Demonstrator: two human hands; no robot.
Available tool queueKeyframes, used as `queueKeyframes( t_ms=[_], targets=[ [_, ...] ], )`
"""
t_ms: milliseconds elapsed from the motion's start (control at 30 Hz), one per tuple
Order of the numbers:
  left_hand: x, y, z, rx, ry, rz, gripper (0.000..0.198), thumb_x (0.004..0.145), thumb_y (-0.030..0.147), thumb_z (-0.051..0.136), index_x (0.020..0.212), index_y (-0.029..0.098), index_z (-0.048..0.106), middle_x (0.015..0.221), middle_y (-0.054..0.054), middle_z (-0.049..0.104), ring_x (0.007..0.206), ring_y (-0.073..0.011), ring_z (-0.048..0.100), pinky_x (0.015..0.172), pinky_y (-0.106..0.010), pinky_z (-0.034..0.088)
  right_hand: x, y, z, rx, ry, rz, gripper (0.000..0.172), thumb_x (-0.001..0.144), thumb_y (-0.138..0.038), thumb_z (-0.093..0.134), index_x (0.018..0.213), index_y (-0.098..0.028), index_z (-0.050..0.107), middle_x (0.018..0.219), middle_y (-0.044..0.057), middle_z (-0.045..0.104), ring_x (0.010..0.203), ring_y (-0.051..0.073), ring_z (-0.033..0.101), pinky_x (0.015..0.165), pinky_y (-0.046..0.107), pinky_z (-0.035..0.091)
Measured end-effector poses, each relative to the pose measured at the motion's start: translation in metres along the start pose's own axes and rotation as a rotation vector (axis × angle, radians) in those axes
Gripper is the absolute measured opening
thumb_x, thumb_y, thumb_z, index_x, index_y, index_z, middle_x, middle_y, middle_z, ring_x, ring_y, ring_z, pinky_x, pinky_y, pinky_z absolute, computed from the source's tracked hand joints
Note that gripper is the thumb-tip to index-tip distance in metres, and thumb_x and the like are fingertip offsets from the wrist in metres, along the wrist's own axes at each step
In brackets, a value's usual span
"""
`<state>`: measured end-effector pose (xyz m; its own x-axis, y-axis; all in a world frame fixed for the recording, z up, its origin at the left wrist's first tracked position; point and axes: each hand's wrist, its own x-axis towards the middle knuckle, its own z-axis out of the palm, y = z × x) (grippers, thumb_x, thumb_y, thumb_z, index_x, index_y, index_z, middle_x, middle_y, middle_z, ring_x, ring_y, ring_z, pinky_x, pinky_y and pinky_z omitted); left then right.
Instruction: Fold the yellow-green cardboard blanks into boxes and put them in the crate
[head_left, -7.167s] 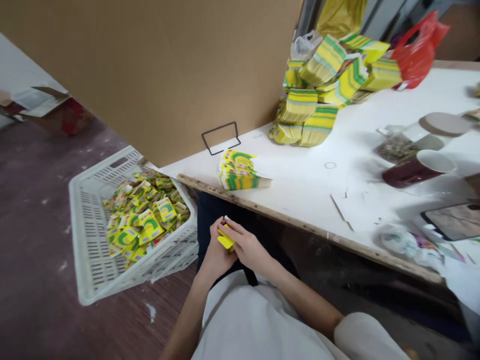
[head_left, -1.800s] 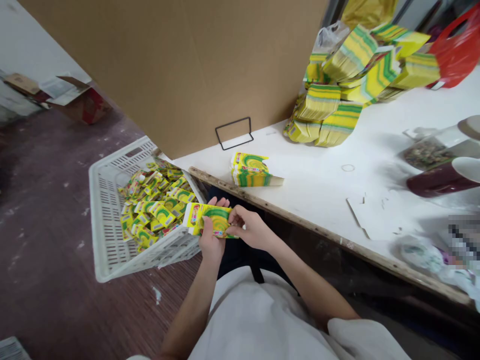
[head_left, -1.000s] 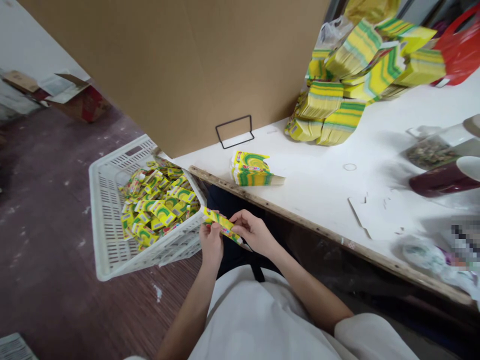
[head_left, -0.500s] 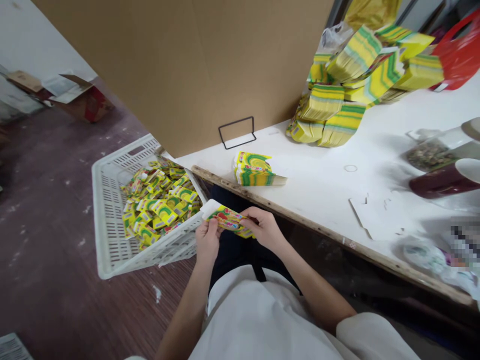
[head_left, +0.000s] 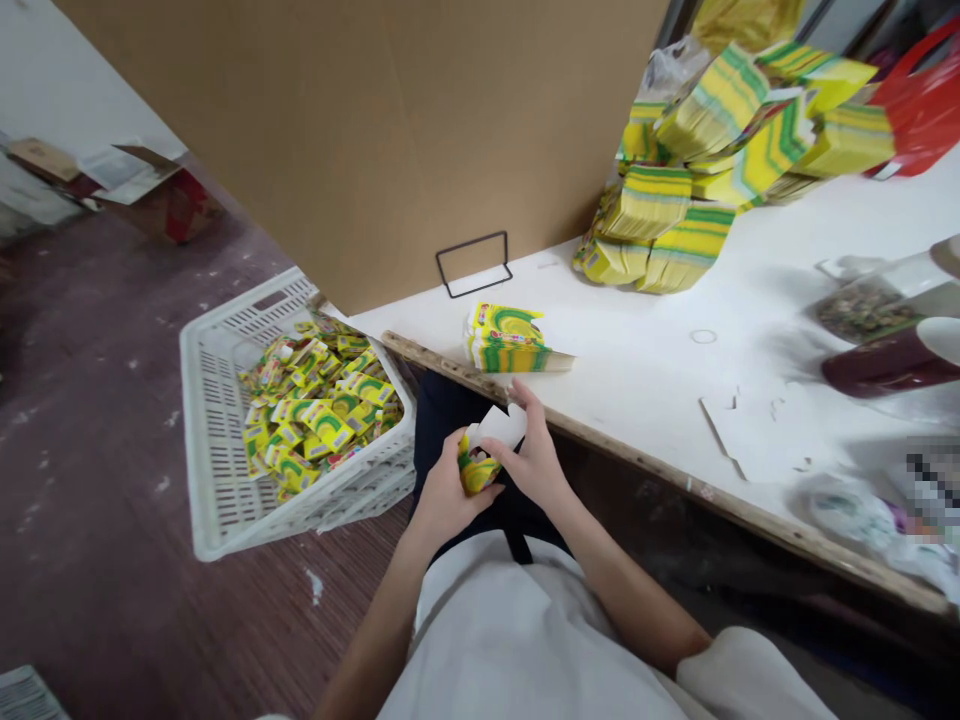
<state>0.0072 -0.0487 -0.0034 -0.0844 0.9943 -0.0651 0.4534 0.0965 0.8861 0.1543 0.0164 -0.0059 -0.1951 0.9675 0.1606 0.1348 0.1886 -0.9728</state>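
A small yellow and green carton (head_left: 474, 470) is in my hands over my lap, its white inner flap (head_left: 499, 428) standing up at the top. My left hand (head_left: 444, 495) wraps round the carton's body. My right hand (head_left: 538, 462) has the flap between its thumb and fingers, with the fingers partly behind it. On the table edge just beyond lies a stack of flat cartons (head_left: 510, 338). To my left, a white plastic crate (head_left: 199, 440) holds many small yellow cartons (head_left: 319, 410).
A large cardboard box (head_left: 405, 130) stands at the back, with a black wire stand (head_left: 474, 264) before it. Bundles of flat cartons (head_left: 686, 240) are piled on the white table (head_left: 630, 390). A dark red cup (head_left: 877, 360) and a jar (head_left: 862, 312) lie right.
The carton was flat and stretched between both hands; now it is opened out, with its white flap raised. My left hand has closed round its body, and my right hand has moved to the flap.
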Motion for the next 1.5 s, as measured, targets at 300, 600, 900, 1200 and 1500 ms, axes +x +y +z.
queueKeyframes(
  t_ms=[300, 600, 900, 1200, 1500],
  targets=[
    [-0.003, -0.002, 0.016, 0.115, 0.147, 0.203, 0.054, 0.073, 0.025, 0.075, 0.122, 0.024, 0.052, 0.110, -0.007, 0.064, 0.096, -0.0245, 0.067, 0.083, -0.036, 0.054, -0.017, 0.000, 0.024, 0.489, 0.210, 0.349, 0.120, 0.070, -0.042, 0.081, 0.156, -0.025, -0.001, 0.154, 0.019, 0.040, 0.116, 0.025, 0.064, 0.099, 0.043, 0.056],
    [0.003, -0.008, 0.016, 0.187, 0.065, 0.156, 0.063, 0.070, 0.022, 0.071, 0.127, 0.023, 0.044, 0.116, -0.009, 0.064, 0.097, -0.0261, 0.068, 0.082, -0.040, 0.056, -0.012, 0.001, 0.008, 0.354, -0.356, 0.184, 0.060, 0.095, -0.042, 0.054, 0.150, -0.021, 0.043, 0.144, 0.014, 0.058, 0.134, 0.027, 0.056, 0.117, 0.050, 0.039],
    [0.008, -0.026, 0.019, 0.269, 0.211, 0.246, 0.071, 0.070, 0.018, 0.068, 0.135, 0.017, 0.042, 0.135, -0.018, 0.051, 0.126, -0.0331, 0.052, 0.106, -0.053, 0.045, -0.010, 0.017, 0.005, 0.039, -0.358, -0.071, 0.066, 0.092, -0.006, 0.041, 0.153, -0.030, 0.042, 0.161, 0.002, 0.038, 0.150, 0.019, 0.034, 0.125, 0.041, 0.029],
    [0.009, -0.012, -0.012, 0.255, -0.017, 0.075, 0.053, 0.069, 0.028, 0.076, 0.118, 0.020, 0.059, 0.112, -0.009, 0.071, 0.100, -0.0279, 0.069, 0.090, -0.043, 0.054, 0.005, 0.013, -0.022, -0.141, -0.633, -0.109, 0.042, 0.096, -0.018, 0.054, 0.138, -0.025, 0.061, 0.162, 0.012, 0.034, 0.147, 0.028, 0.040, 0.118, 0.045, 0.040],
    [0.009, -0.003, -0.012, 0.270, -0.076, 0.008, 0.053, 0.066, 0.027, 0.078, 0.117, 0.021, 0.063, 0.116, -0.009, 0.073, 0.103, -0.0306, 0.070, 0.093, -0.045, 0.054, 0.006, 0.019, -0.027, -0.096, -0.668, -0.105, 0.021, 0.088, -0.018, 0.068, 0.108, -0.020, 0.072, 0.145, 0.015, 0.054, 0.146, 0.030, 0.041, 0.116, 0.049, 0.041]
  ],
)
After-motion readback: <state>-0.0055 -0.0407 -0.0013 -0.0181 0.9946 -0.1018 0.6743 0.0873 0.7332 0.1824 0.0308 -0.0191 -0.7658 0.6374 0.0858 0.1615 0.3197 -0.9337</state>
